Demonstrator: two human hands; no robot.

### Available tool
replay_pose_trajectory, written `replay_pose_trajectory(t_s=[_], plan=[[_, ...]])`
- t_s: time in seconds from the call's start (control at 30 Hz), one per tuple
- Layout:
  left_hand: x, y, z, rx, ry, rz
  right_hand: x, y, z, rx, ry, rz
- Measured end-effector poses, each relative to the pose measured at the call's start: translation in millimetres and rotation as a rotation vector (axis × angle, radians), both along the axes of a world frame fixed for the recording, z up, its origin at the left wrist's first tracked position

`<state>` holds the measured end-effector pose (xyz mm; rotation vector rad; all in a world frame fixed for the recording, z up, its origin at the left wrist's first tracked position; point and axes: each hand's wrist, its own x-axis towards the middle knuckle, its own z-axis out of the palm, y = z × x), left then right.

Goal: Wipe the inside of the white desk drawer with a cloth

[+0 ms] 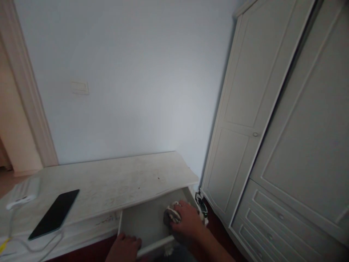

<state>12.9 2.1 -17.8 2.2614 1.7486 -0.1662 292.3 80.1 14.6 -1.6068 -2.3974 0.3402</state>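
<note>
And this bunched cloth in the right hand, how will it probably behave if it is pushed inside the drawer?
The cloth is probably floppy, since it shows soft, irregular folds. It would likely crumple or drag rather than roll, being a loose bundle. It seems unlikely to break, as it looks like fabric squeezed under the right hand.

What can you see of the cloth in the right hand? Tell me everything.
The cloth is a bunched, soft-looking wad, dark grey with cream patches. The right hand holds it from above, covering part of it. It is inside the open drawer, toward its right side; whether it touches the drawer's bottom is unclear.
</note>
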Motion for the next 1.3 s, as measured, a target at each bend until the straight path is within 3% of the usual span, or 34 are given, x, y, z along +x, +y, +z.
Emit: replay_pose_trajectory(t_s=[0.1, 0.17, 0.27, 0.37, 0.5, 0.6, 0.67, 0.83, 0.93, 1.03, 1.13, 1.3], plan=[[-1, 0, -2.4, 0.038, 0.007, 0.016, -57, -19, -10.0, 0.071, 0.047, -0.023], [-2, -1, -1.5, 0.063, -0.022, -0.02, -97, -37, -15.7, 0.123, 0.166, 0.102], [-3, -3, 3.8, 0.095, -0.045, -0.052, -120, -51, -14.7, 0.153, 0.211, 0.171], [-1, -6, 8.7, 0.119, 0.025, 0.003, -80, -40, -5.6, 0.154, 0.188, 0.208], [2, -7, 12.8, 0.114, 0.085, -0.004, 11, -9, 3.8, 0.118, 0.072, -0.013], [5, -8, 17.8, 0.103, 0.093, -0.022, 31, -2, 5.9, 0.128, -0.005, -0.109], [6, -8, 20.7, 0.104, 0.097, -0.006, 5, -10, 3.2, 0.147, 0.015, -0.045], [5, -4, 20.8, 0.096, 0.028, -0.023, -116, -44, -13.7, 0.183, 0.222, 0.145], [4, -1, 18.4, 0.077, -0.009, -0.046, -146, -51, -21.7, 0.15, 0.281, 0.15], [4, 0, 15.6, 0.079, -0.007, -0.047, -123, -42, -27.5, 0.107, 0.266, 0.17], [3, -2, 12.2, 0.103, 0.039, 0.03, -69, -26, -28.8, 0.121, 0.163, 0.158], [3, -7, 10.7, 0.149, 0.04, 0.029, 17, 3, -5.9, 0.141, 0.016, 0.041]])
